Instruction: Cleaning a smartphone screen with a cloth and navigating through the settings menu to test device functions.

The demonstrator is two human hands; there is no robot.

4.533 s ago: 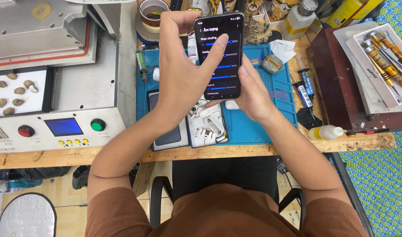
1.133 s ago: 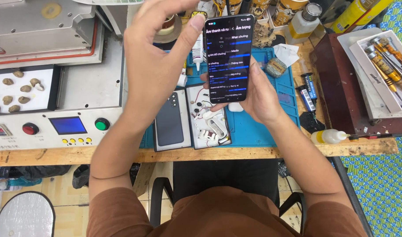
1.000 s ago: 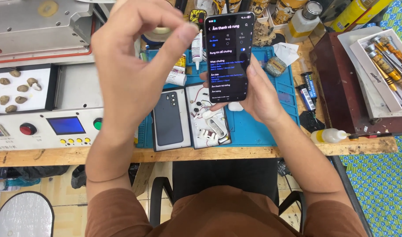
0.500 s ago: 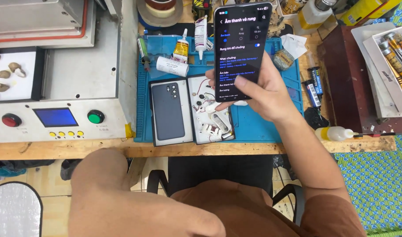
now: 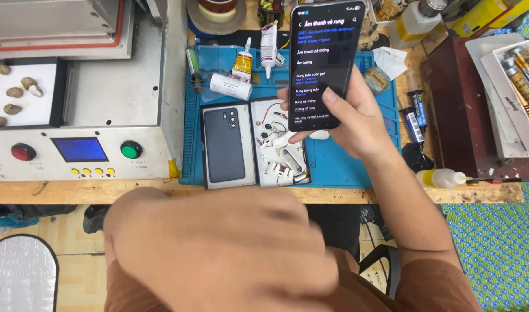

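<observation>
**Left hand down, phone alone in the right**

Since the earlier frame our left hand [image 5: 218, 254] has dropped from beside the screen to a blurred mass close under the camera, over the lap; whether its fingers are apart or curled we cannot tell. The right hand [image 5: 357, 118] holds the smartphone [image 5: 325, 60] upright above the blue work mat [image 5: 345, 164], fingers clamped round its edges, thumb resting on the lit screen's lower part; a dark menu of white lines shows.

To do this well, we judge: keep the grip low and firm, press with the thumb pad only, hold the glass clear of the glue tubes [image 5: 256, 55] behind it.

Materials: glossy black glass slab, rounded corners; on the mat a matte dark phone back cover [image 5: 224, 144] with a camera cluster, just beside an opened white phone frame [image 5: 279, 144] with thin wires and small parts; mat ribbed, rubbery; wooden surface [image 5: 56, 192] worn at its edge; grey metal machine [image 5: 111, 104] at left, red and green round buttons.
</observation>
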